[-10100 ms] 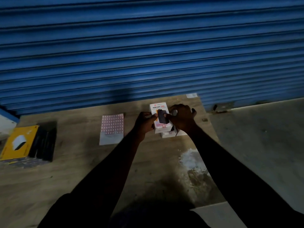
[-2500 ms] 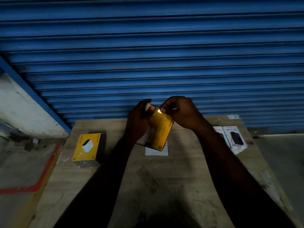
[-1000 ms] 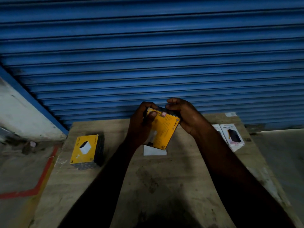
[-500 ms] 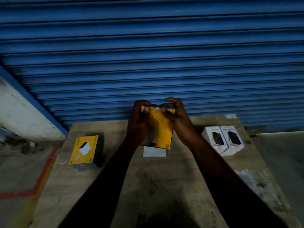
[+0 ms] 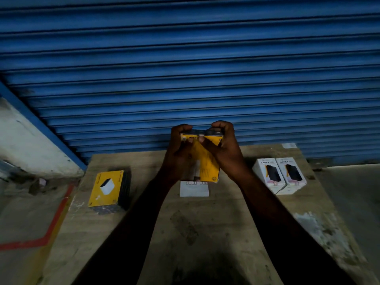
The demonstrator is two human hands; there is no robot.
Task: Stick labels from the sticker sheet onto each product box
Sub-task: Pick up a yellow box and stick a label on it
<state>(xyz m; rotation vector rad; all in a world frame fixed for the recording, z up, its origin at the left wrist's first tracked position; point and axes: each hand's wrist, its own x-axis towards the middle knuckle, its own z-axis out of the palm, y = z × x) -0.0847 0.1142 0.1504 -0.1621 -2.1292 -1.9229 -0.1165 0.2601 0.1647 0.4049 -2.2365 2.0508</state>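
Before a blue roller shutter, above the middle of a worn tabletop, a person's left hand and right hand both grasp one upright yellow box. The step looks best done with the box held steady and the thumbs rubbing flat along its top edge. At left lies one yellow-topped stack, its count hidden. At right stand two white boxes. One sticker sheet lies partly hidden behind the held box. One small label shows between the thumbs.
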